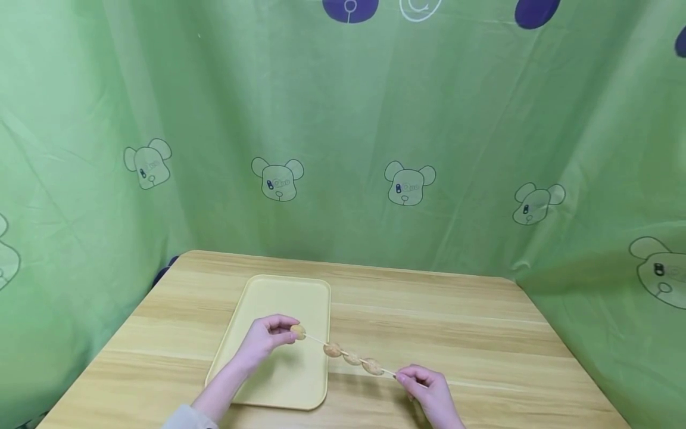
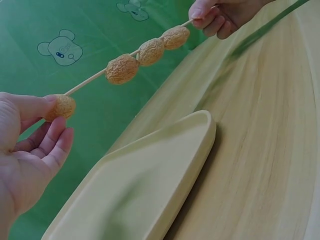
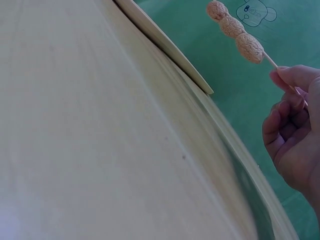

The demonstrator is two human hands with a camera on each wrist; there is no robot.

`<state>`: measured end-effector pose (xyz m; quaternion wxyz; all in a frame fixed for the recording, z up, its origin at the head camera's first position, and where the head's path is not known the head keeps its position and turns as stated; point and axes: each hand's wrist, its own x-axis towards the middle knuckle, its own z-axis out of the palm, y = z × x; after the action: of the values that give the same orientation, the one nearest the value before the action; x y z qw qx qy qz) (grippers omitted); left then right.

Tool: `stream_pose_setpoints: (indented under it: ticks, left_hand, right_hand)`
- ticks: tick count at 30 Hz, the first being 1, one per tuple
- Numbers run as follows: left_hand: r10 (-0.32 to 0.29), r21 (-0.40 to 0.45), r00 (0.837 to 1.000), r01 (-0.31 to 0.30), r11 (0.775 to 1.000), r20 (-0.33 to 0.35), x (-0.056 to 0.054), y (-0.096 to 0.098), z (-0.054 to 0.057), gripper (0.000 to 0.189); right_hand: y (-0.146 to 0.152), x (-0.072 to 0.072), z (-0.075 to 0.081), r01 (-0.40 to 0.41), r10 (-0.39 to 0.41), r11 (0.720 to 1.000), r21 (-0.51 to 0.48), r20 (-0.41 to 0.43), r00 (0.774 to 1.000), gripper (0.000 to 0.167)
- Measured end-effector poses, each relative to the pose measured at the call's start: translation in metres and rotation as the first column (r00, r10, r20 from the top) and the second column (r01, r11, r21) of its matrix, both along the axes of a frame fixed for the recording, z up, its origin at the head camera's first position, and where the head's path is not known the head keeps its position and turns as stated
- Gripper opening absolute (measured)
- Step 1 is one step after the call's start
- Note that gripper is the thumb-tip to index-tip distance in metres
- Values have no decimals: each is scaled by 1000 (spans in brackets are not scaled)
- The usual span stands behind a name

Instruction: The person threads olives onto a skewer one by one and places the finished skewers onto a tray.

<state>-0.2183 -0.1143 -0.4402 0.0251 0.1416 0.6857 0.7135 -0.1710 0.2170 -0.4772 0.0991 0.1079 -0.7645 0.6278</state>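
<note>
My left hand (image 1: 262, 338) pinches a wrinkled golden-brown ball (image 2: 63, 107), which looks like a fried food ball, between thumb and fingers. One end of a thin wooden skewer (image 2: 86, 82) meets this ball; how deep it goes in is hidden. Three similar balls (image 2: 122, 69) sit close together along the skewer, with a bare stretch between them and the pinched one. At the other end, my right hand (image 1: 431, 394) grips the stick between thumb and fingers, its remaining fingers curled. The skewer slants in the air above the tray (image 1: 289, 381) and table.
The shallow cream tray lies on the left part of a wood-grain table (image 1: 429, 316), with nothing visible inside it. A green curtain (image 1: 343, 226) with bear-head prints hangs behind and along both sides. The hands cast shadows on the tray and tabletop.
</note>
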Motion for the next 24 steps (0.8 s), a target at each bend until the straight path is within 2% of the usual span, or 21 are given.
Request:
stream_pose_setpoints:
  ticks: [5,9,24]
  left_hand:
    - [-3,-3,1000,3,1000,7,3,1,2,34]
    - [-1,-13,1000,1,1000,2,5,2,4,34]
    - [-27,-13,999,26,1000,-23,5,6,7,32]
  right_hand:
    - [-1,1,0,-7,7,1000,-7,-14,1000,6]
    - [-1,2,1,1,0,1000,-17,18,1000,4]
    - [1,1,5,-23,23,1000,3,29,999,4]
